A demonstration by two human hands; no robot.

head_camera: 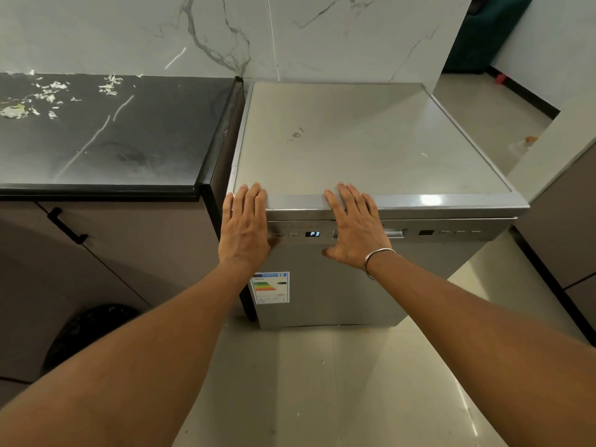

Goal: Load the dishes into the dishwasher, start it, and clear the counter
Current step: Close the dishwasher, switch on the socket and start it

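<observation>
Both arms reach straight forward. The left grip (pixel 246 224) and right grip (pixel 354 227) lie flat, fingers straight, holding nothing, over the near top edge of the closed dishwasher (pixel 354 140), just right of the dark bench (pixel 129 140).

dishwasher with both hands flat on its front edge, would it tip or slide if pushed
Probably heavy: the dishwasher is a broad, floor-standing metal box, so tipping looks unlikely. On the glossy floor it might slide slightly.
</observation>
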